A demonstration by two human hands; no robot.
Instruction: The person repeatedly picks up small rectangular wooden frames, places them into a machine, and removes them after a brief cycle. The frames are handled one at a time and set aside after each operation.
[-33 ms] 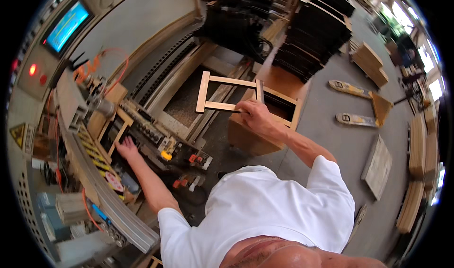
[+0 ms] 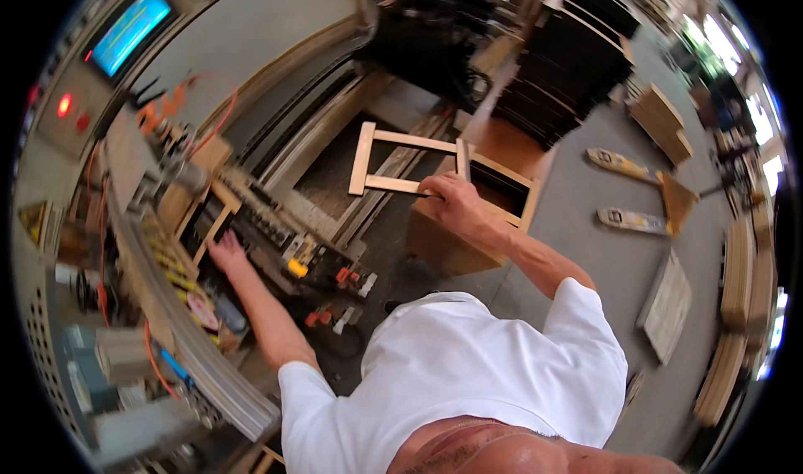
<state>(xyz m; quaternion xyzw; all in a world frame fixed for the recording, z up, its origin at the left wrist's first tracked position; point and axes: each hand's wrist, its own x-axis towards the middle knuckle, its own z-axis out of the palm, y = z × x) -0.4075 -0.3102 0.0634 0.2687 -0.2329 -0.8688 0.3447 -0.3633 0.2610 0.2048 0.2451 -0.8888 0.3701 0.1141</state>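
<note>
My right hand (image 2: 452,201) is closed on a light wooden frame (image 2: 362,158), near the right end of its lower rail. This held frame has two rails and a crosspiece at each end, with dark edges. Below and right of it, another wooden frame (image 2: 529,205) lies on the brown stack (image 2: 456,244). On the left, my left hand (image 2: 226,253) reaches to a wooden frame (image 2: 219,223) set in the machine. Its fingers are stretched out against that frame's near end; the fingertips are partly blurred.
A machine bed with rails (image 2: 368,186) lies ahead, and a lit screen (image 2: 131,31) stands at the upper left. A tall dark stack (image 2: 562,60) rises beyond the brown one. Pallet jack forks (image 2: 631,221) and a flat board (image 2: 667,307) are on the right floor.
The view has turned slightly, so the surroundings sit a little further right. Both hands keep nearly the same places, the right one still gripping the wooden frame.
</note>
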